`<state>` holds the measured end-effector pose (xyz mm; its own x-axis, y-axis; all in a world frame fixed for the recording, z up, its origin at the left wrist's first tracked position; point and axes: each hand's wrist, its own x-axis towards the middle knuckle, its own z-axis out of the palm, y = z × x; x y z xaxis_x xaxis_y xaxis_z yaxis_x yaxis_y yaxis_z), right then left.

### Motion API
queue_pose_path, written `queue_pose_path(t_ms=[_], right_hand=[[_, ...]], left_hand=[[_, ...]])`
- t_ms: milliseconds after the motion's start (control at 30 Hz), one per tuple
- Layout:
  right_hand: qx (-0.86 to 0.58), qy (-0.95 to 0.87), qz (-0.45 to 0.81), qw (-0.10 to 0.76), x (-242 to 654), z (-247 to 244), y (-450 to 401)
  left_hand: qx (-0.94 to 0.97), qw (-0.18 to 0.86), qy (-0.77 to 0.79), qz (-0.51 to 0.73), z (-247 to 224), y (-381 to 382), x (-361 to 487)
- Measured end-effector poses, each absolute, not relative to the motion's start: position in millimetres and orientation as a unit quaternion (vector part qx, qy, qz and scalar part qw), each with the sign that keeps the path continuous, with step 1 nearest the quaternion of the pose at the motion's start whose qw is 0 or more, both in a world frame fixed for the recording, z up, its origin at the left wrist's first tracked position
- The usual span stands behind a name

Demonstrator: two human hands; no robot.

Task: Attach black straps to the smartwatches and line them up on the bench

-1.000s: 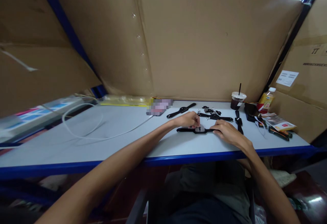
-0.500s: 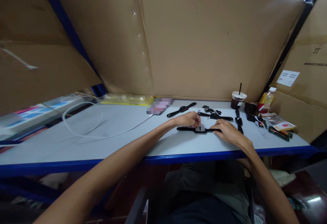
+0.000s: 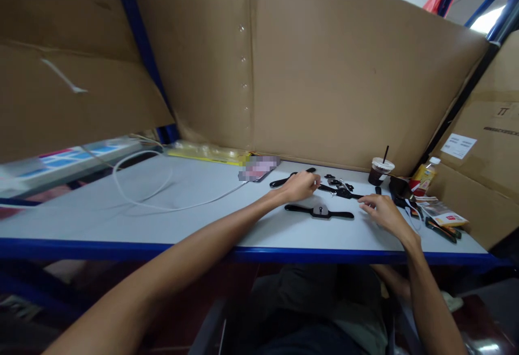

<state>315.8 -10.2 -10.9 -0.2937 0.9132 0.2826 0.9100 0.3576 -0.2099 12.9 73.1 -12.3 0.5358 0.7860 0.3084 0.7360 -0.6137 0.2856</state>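
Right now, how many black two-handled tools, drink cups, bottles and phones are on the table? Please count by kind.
Black two-handled tools: 3 (a possible fourth is mostly hidden by the right hand)
Cup: 1
Bottle: 1
Phone: 1
Total: 6, without the possible fourth

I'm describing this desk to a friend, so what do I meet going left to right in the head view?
Looped white cable, flat pinkish item, nearest black two-handled tool, drink cup with straw, yellow-and-red bottle.
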Motion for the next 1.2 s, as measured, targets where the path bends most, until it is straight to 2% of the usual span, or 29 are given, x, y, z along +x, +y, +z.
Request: queue_pose_path(t_ms=[333, 567, 700, 967, 1200], right_hand=[[-0.595, -0.792, -0.003, 0.135, 301.3, -13.7, -13.6], [-0.645, -0.743, -0.054, 0.170, 267.8, -22.2, -16.1], [-0.665, -0.720, -0.062, 0.188, 269.7, -18.4, -16.8], [-0.685, -0.712, -0.085, 0.131, 263.4, -17.3, -16.3], [-0.687, -0.712, -0.081, 0.119, 261.5, -15.4, -16.6]], left_hand=[[0.858, 0.003, 0.488, 0.159, -12.5, 81.6, 0.6], [0.860, 0.017, 0.476, 0.182, -7.4, 89.8, 0.1], [0.866, 0.030, 0.489, 0.102, -4.5, 117.4, 16.2], [0.861, 0.016, 0.508, 0.011, -3.1, 158.0, 57.7], [0.864, 0.010, 0.504, -0.007, 0.1, 167.4, 78.7]])
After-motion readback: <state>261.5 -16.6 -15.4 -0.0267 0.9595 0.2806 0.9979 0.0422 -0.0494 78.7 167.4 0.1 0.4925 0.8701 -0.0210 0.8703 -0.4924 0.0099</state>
